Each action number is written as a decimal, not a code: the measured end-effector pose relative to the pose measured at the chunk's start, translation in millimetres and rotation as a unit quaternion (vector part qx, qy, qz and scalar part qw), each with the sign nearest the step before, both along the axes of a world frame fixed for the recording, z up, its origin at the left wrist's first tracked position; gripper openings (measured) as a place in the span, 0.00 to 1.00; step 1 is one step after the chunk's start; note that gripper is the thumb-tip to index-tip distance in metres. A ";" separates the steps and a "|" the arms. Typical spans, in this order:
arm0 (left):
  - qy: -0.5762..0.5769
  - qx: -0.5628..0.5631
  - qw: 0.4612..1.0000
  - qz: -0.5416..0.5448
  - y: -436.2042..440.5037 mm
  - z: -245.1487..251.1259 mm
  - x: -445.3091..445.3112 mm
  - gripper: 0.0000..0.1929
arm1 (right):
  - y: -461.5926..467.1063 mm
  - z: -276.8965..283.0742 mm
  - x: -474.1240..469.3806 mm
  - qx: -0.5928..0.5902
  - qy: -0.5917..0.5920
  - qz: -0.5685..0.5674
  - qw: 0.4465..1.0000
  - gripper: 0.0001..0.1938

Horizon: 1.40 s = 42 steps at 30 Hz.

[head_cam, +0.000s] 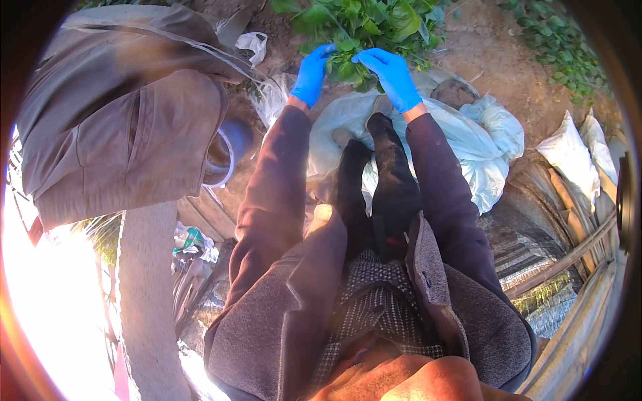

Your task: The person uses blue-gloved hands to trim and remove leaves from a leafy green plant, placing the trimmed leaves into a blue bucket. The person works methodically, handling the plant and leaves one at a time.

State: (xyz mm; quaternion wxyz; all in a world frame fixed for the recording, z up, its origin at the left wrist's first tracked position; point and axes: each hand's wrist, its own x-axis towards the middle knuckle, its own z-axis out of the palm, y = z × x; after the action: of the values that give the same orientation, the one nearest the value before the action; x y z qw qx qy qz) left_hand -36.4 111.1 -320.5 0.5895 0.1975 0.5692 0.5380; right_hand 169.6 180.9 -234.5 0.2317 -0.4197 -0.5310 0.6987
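Both hands wear blue gloves and reach forward to a leafy green plant (358, 22) at the top of the view. My left hand (312, 75) touches the left side of a low leafy shoot (348, 67), its fingertips partly behind leaves. From the right, my right hand (390, 75) has its thumb and forefinger close together at the same shoot. Whether either hand pinches a stem cannot be made out. Pale translucent plastic sheeting (451, 125) lies bunched on the soil under the plant and around my feet.
A brown jacket (125, 145) hangs at the left above a concrete post (150, 290). Beside it stands a blue bucket (231, 155). White sacks (572, 150) and a wooden pole (562, 255) are at the right. More green plants (562, 45) grow at the upper right.
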 end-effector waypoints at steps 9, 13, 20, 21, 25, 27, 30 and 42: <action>0.530 0.123 0.803 -0.243 -4.7 1.5 -13.4 0.19 | 6.5 -1.1 -2.6 0.067 -0.062 0.050 0.995 0.13; 0.547 0.192 0.743 -0.334 7.8 20.6 -25.6 0.21 | 1.6 -7.1 3.0 0.023 -0.042 0.078 0.996 0.13; 0.417 0.158 0.791 -0.419 19.7 15.6 -45.2 0.21 | -2.6 -3.8 5.2 -0.078 -0.041 0.109 0.990 0.13; 0.395 0.144 0.798 -0.432 21.5 14.6 -46.4 0.20 | -3.0 -5.5 6.3 -0.082 -0.036 0.109 0.990 0.13; 0.273 0.053 0.853 -0.441 28.0 17.1 -46.7 0.17 | -1.1 -12.3 14.6 -0.114 -0.011 0.106 0.988 0.14; 0.284 0.072 0.841 -0.454 34.9 17.8 -44.6 0.17 | -1.5 -12.4 20.1 -0.109 -0.024 0.091 0.990 0.13; 0.307 0.058 0.825 -0.472 38.0 24.3 -39.1 0.18 | 1.2 -12.9 24.0 -0.114 -0.040 0.094 0.988 0.12; 0.446 0.157 0.793 -0.384 28.2 17.5 -37.6 0.20 | 11.4 -11.3 30.0 -0.053 -0.038 0.047 0.997 0.15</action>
State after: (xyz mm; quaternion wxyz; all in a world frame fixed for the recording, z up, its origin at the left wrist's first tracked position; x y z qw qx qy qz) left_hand -74.0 139.3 -303.0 0.3892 0.7079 0.5539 0.2017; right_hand 199.6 192.3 -245.8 0.1555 -0.4321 -0.5211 0.7194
